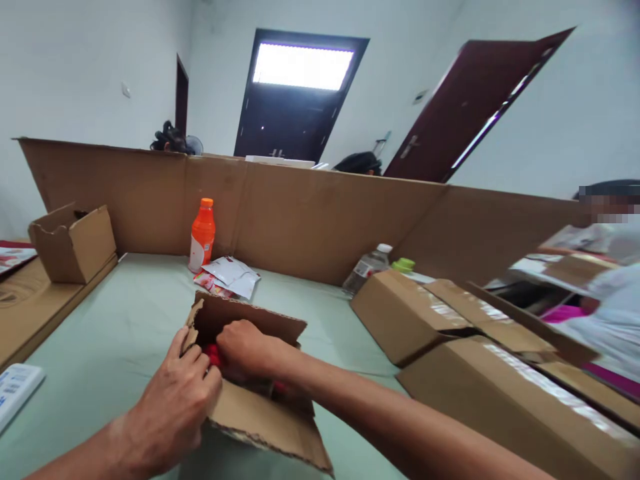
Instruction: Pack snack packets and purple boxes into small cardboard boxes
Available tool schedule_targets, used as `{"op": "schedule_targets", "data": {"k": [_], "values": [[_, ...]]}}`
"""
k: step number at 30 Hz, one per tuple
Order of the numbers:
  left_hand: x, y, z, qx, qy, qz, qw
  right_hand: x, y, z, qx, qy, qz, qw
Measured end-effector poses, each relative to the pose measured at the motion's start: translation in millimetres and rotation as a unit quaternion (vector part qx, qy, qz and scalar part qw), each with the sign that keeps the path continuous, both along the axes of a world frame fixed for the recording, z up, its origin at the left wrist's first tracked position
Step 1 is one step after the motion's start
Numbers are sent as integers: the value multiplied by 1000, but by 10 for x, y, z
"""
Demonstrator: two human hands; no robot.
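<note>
An open cardboard box (pixel 273 413) with torn flap edges sits on the pale green tabletop in front of me. My left hand (pixel 183 393) grips its left side, fingers curled over the ragged cardboard edge. Inside the opening is my right hand (pixel 245 347), closed in a fist, with the forearm crossing over the box's right side. Something red (pixel 213 355) shows right beside the right hand's fingers; its kind is mostly hidden by the hand and the box wall.
Beyond the box stand an orange bottle (pixel 204 233) and white packets (pixel 235 275). Closed cardboard boxes (pixel 500 393), a clear bottle (pixel 370 267) and a green lid (pixel 403 265) are at right. A small open box (pixel 75 243) is at left, above a white box (pixel 20 390). A cardboard partition (pixel 310 220) borders the table.
</note>
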State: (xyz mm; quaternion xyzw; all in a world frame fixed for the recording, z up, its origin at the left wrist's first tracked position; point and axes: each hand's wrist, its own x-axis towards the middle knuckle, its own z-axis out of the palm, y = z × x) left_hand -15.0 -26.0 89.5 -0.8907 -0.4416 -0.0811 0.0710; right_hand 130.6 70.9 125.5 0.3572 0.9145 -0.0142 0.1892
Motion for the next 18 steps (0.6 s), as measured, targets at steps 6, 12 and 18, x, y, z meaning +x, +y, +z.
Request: {"op": "schedule_targets", "data": {"k": [6,12,18], "values": [[30,13,191,-128,-2,-37,991,273,-23,33,-54,65,41,996],[81,199,-93,-79,8,-75,994,969,210,261,2,430,-46,901],[76,264,-388,207,-60,-98,972,907,1512,-371,165,245,-169,940]]}}
